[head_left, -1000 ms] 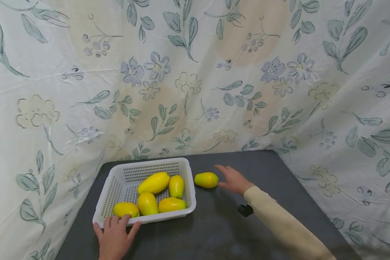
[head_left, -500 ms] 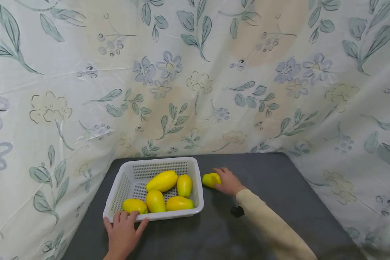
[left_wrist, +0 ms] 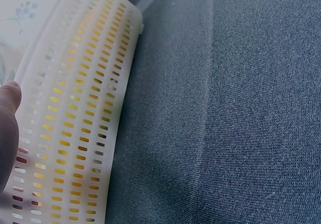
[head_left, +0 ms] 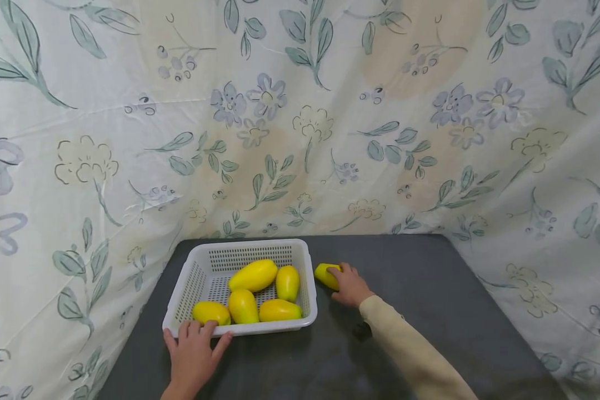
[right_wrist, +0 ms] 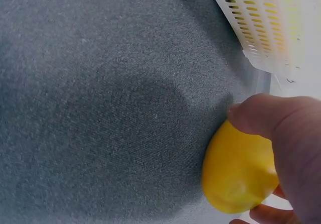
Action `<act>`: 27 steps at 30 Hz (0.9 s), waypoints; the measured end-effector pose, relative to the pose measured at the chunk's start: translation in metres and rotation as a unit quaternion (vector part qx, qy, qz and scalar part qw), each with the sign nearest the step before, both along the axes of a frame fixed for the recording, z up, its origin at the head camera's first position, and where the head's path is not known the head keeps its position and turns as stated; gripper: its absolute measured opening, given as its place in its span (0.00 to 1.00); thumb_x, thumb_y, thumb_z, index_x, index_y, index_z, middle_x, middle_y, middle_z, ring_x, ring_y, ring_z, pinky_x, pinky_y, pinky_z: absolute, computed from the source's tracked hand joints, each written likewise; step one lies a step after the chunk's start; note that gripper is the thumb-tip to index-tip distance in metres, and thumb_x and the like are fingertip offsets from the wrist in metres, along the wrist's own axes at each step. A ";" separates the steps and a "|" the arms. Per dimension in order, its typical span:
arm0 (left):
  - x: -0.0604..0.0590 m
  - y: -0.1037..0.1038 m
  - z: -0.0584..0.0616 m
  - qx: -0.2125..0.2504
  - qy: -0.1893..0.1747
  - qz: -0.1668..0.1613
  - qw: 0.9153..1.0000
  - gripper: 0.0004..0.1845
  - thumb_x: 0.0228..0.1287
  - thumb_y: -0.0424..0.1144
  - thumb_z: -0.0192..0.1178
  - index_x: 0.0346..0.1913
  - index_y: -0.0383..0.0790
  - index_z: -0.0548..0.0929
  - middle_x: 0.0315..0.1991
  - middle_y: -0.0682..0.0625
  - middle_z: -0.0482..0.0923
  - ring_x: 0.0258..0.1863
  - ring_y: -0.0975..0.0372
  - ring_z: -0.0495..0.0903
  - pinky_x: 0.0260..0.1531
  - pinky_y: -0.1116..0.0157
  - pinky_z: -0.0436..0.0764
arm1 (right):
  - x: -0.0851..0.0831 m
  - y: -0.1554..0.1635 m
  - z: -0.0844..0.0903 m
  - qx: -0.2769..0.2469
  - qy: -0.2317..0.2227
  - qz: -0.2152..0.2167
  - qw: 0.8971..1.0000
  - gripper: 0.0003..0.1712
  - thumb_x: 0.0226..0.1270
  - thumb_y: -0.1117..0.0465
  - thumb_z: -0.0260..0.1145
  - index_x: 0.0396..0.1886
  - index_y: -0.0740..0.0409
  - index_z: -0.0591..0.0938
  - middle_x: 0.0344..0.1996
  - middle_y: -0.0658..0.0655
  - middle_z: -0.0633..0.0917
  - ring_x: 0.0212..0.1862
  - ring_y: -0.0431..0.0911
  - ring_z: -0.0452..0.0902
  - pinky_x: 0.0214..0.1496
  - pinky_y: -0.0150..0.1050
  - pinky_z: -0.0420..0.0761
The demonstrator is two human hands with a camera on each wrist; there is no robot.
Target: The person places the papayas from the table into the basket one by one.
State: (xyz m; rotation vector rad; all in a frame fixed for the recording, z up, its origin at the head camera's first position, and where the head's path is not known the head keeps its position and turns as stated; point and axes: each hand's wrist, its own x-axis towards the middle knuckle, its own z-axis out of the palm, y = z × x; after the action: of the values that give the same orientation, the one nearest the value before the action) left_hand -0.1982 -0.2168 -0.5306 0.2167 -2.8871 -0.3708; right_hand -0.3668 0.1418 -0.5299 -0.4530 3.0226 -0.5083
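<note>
In the head view, my left hand (head_left: 192, 355) grips the near rim of a white plastic basket (head_left: 267, 328), fingers over the edge and thumb outside. Several oval yellow fruits (head_left: 252, 275), some greenish at one end, lie inside. Right of the basket, my right hand (head_left: 352, 287) holds one more yellow fruit (head_left: 325, 275) from its near side. In the right wrist view, the thumb (right_wrist: 261, 114) lies along the top of this yellow fruit (right_wrist: 238, 169), with fingertips around its far side. The left wrist view shows the basket's slotted wall (left_wrist: 80, 113) and the left thumb (left_wrist: 7, 108) at its rim.
A dark grey cloth-covered table (head_left: 405, 333) lies under everything. Behind and at both sides hangs a floral curtain (head_left: 300, 139). A small black object (head_left: 362, 331) is under the right wrist by the cream sleeve (head_left: 410, 347).
My right hand has moved from beside the loose fruit onto it and now holds it. The left hand stays at the basket rim. The head view has shifted, so the scene sits farther right.
</note>
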 end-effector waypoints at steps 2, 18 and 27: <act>0.000 0.000 0.000 0.002 -0.002 0.000 1.000 0.29 0.63 0.60 0.66 0.53 0.38 0.83 0.50 0.33 0.78 0.60 0.36 0.67 0.67 0.21 0.38 | 0.000 0.000 0.000 -0.001 0.003 -0.003 1.000 0.38 0.60 0.59 0.76 0.70 0.51 0.74 0.68 0.68 0.69 0.63 0.64 0.71 0.61 0.64 0.79; 0.000 0.003 0.002 -0.001 -0.008 0.003 1.000 0.28 0.64 0.59 0.66 0.53 0.38 0.83 0.50 0.33 0.78 0.61 0.36 0.66 0.67 0.22 0.38 | -0.003 -0.003 -0.007 -0.018 0.034 -0.012 0.999 0.34 0.56 0.61 0.79 0.61 0.52 0.75 0.56 0.67 0.73 0.51 0.62 0.76 0.50 0.62 0.83; 0.000 -0.001 -0.002 0.000 0.006 -0.002 1.000 0.29 0.64 0.62 0.65 0.52 0.39 0.84 0.49 0.34 0.78 0.60 0.36 0.67 0.66 0.21 0.40 | -0.003 0.000 -0.010 -0.062 0.001 -0.021 0.998 0.36 0.56 0.61 0.79 0.64 0.53 0.74 0.54 0.66 0.74 0.45 0.56 0.77 0.55 0.57 0.82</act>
State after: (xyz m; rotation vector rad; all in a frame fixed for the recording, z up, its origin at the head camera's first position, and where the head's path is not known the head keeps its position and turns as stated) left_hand -0.1980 -0.2180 -0.5323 0.2077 -2.8756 -0.3718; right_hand -0.3699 0.1421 -0.5399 -0.3974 3.0185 -0.7018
